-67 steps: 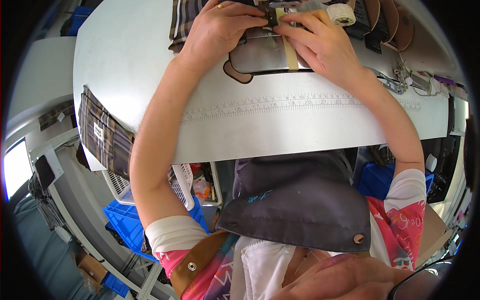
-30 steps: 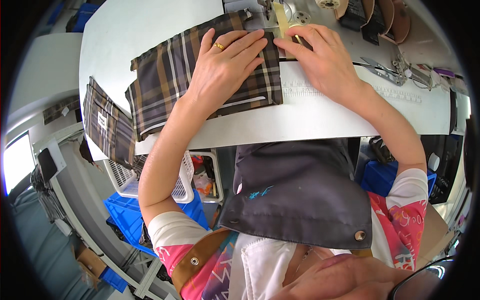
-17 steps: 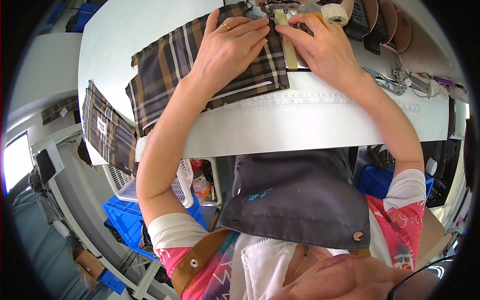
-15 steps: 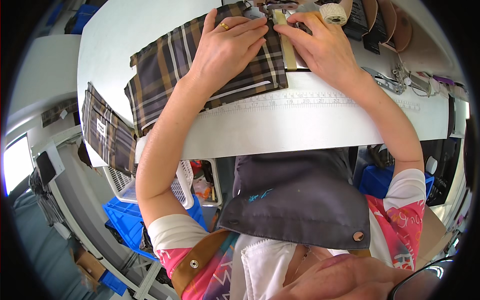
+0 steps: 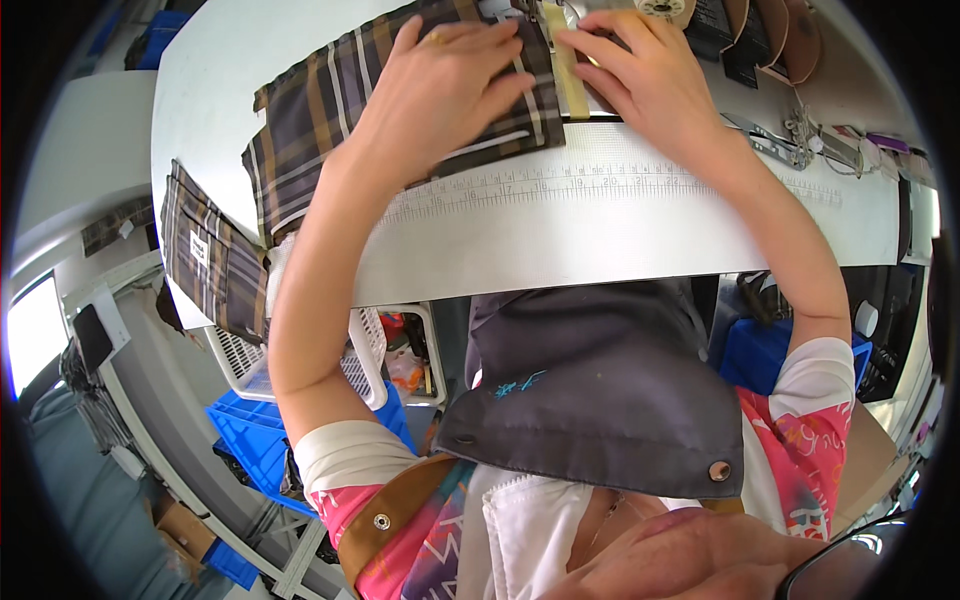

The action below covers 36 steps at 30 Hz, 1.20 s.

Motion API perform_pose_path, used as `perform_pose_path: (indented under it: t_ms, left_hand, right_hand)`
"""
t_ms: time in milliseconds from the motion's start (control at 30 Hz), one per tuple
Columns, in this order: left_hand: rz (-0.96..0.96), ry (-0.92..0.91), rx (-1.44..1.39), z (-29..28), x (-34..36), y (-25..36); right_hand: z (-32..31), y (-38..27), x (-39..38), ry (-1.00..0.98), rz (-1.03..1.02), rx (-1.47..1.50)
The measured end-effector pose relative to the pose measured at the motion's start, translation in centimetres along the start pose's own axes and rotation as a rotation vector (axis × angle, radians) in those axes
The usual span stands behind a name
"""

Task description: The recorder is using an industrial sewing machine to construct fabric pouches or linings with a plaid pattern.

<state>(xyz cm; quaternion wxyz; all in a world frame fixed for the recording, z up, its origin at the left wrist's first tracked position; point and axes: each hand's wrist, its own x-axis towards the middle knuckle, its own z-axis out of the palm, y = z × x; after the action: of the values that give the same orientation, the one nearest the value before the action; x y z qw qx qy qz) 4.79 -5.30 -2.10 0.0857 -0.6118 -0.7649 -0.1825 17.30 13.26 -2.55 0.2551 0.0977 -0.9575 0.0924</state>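
Note:
A dark plaid cloth piece [image 5: 310, 110] with brown and white stripes lies on the white table at the top of the view. My left hand [image 5: 450, 85] rests over it, fingers stretched and slightly blurred, thumb apart. To the right of the cloth, my right hand [image 5: 650, 75] reaches toward a pale yellow strip [image 5: 571, 75], its fingers bent but apart, fingertips at the strip's edge. Only small metal parts of what looks like a sewing machine [image 5: 500, 8] show at the top edge, partly hidden by my left hand.
Another plaid piece with a white label [image 5: 215, 260] hangs over the table's left edge. A printed ruler scale [image 5: 520, 185] runs along the white table [image 5: 600, 250]. Metal tools [image 5: 770, 140] lie at right. Below stand a white basket [image 5: 375, 375] and a blue crate [image 5: 260, 440].
The cloth and table sit slightly higher in the picture. My left hand has shifted a little left on the cloth, and its fingers have spread. My right fingers have spread slightly beside the strip.

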Motion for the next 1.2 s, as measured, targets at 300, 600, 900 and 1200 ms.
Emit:
perform_pose_path:
  t_ms: [300, 600, 900, 1200]
  left_hand:
    - [-0.648, 0.155, -0.919, -0.6, -3.9, 4.1]
    - [-0.613, 0.172, -1.023, -1.4, -3.6, 4.1]
    - [-0.579, 0.161, -0.971, -1.2, -3.6, 4.2]
    - [-0.002, 0.386, -0.111, -0.4, -3.4, 4.8]
  right_hand:
    - [-3.0, -4.6, -4.8, -0.069, 0.907, 1.529]
    - [-0.6, -5.9, -0.8, -0.253, 0.894, 1.625]
    - [0.1, -6.0, -0.9, -0.149, 0.701, 1.252]
    - [-0.8, -6.7, -1.9, -0.147, 0.845, 1.393]
